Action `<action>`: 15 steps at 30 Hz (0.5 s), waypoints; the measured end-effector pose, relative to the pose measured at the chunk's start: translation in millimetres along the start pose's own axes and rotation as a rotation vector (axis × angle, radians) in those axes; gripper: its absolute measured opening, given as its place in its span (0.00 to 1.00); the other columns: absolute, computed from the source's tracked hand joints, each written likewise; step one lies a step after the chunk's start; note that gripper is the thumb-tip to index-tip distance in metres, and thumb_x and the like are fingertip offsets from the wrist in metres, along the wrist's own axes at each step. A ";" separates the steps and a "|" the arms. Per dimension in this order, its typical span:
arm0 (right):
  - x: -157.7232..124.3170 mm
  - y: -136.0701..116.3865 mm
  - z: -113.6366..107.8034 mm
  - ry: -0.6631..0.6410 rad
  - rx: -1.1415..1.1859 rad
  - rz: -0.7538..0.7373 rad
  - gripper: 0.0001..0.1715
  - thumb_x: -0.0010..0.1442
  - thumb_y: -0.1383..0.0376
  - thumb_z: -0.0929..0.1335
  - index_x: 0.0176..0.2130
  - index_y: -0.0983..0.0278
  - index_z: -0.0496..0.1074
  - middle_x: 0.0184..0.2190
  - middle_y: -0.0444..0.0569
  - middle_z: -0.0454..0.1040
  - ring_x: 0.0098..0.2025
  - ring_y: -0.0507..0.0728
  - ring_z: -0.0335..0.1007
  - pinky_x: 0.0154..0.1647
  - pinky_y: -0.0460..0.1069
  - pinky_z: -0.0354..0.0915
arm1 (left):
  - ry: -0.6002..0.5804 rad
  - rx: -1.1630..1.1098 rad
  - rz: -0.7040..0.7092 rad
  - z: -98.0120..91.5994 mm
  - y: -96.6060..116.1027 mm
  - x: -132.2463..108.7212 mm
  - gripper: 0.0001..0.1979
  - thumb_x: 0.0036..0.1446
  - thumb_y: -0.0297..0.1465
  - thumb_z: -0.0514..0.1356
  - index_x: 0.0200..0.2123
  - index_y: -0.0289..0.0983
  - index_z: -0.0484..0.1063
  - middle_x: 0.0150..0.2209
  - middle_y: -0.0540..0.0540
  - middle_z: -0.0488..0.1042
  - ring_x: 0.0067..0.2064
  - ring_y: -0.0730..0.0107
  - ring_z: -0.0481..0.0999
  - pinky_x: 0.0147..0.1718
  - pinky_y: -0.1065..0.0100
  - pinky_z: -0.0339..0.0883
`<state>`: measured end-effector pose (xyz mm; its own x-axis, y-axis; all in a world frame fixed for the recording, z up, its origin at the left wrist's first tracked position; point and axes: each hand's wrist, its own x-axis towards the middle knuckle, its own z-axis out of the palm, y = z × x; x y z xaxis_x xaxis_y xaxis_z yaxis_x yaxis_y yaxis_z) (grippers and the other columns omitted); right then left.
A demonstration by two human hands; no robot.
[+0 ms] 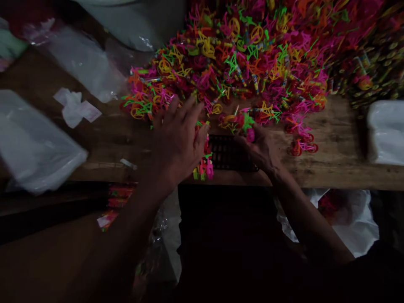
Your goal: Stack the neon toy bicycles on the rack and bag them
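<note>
A large heap of small bright plastic toys (252, 63), shaped like little bicycles, some with printed tubes, lies across the table. In front of it is a black slotted tray (233, 153), with a row of toys (205, 162) lined up in its left part. My left hand (179, 134) rests over that row, its fingers apart and reaching toward the heap's edge. What lies under its palm is hidden. At the tray's right end my right hand (260, 145) grips a green and pink plastic toy (248, 126) between thumb and fingers.
Clear plastic bags (34, 143) and a crumpled white paper (75, 107) lie on the left of the wooden table (334, 160). A pale tub (135, 21) stands behind. White packaging (386, 132) sits at right, and a white bag (353, 223) hangs below the table edge.
</note>
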<state>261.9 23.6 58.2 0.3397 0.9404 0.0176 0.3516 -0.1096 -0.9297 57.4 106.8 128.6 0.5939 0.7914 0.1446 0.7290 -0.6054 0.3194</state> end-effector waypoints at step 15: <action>9.8 0.9 56.2 -0.075 -0.110 -0.228 0.10 0.66 0.63 0.67 0.33 0.62 0.75 0.29 0.45 0.76 0.31 0.54 0.70 0.37 0.49 0.67 | -0.176 -0.007 0.067 15.0 -5.6 23.0 0.21 0.70 0.32 0.42 0.43 0.43 0.76 0.48 0.41 0.81 0.53 0.53 0.79 0.57 0.49 0.68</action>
<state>216.5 50.9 36.9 0.1766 0.9656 0.1908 0.5057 0.0773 -0.8592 72.1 127.1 116.1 0.6915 0.7224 0.0001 0.6840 -0.6548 0.3213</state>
